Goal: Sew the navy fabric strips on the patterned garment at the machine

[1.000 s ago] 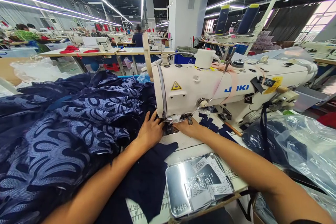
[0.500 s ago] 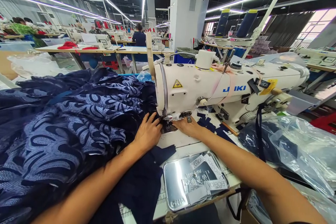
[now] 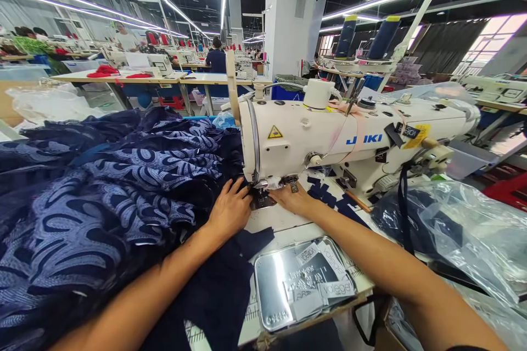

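My left hand (image 3: 230,205) lies beside the needle area of a white JUKI sewing machine (image 3: 329,137), fingers spread over the edge of dark navy fabric (image 3: 214,181). That fabric belongs to a big heap of navy lace (image 3: 78,219) with pale blue curved patterns, left of the machine. On the other side of the presser foot (image 3: 261,193), my right hand (image 3: 291,198) reaches in with its fingers close together. Machine parts cover some of its fingertips, so what they pinch is hidden. A flat navy piece (image 3: 222,279) hangs over the table's front edge below my left wrist.
A metal tin lid (image 3: 269,285) carrying several white labels (image 3: 337,288) lies in front of the machine. Navy scraps (image 3: 325,192) and an orange-brown stick (image 3: 357,201) are right of my right hand. A clear plastic bag (image 3: 465,230) bulges at the right.
The view has shifted slightly, moving the machine a little left in the picture. Both hands keep nearly the same places at the needle, with no clear movement of the fabric.
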`<state>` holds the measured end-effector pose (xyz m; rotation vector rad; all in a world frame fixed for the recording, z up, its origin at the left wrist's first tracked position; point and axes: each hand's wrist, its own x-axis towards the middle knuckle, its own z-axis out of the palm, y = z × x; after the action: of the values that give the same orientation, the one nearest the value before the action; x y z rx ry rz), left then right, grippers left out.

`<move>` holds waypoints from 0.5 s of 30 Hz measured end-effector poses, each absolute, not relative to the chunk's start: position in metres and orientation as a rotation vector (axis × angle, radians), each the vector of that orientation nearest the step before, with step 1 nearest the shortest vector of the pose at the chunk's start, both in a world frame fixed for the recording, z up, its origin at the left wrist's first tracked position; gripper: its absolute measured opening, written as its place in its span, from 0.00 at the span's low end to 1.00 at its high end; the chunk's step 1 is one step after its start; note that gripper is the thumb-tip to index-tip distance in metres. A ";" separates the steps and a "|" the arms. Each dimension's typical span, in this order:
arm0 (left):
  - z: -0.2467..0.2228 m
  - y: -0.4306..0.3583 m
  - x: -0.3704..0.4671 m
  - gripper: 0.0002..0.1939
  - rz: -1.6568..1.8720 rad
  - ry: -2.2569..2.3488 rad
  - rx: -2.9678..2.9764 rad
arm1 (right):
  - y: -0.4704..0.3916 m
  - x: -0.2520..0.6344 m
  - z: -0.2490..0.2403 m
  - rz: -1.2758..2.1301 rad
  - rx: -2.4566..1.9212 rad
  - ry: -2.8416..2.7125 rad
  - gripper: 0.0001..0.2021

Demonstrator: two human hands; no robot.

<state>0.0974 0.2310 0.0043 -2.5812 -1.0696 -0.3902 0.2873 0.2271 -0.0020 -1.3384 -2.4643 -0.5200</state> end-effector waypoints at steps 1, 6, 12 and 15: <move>0.004 0.231 0.097 0.12 -0.393 -1.066 -2.580 | 0.227 0.287 -0.002 -0.556 -1.339 -2.476 0.13; 0.004 0.232 0.095 0.13 -0.420 -1.043 -2.572 | 0.234 0.291 -0.003 -0.621 -1.212 -2.577 0.15; 0.003 0.233 0.093 0.12 -0.524 -0.985 -2.539 | 0.245 0.295 0.003 -0.177 -1.351 -2.573 0.12; 0.003 0.234 0.093 0.12 -0.545 -0.957 -2.540 | 0.252 0.294 0.010 0.082 -1.417 -2.474 0.10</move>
<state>0.0926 0.2344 0.0026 -2.5397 -0.9570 -0.5449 0.2942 0.2525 0.0099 -1.4169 -2.4736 0.0818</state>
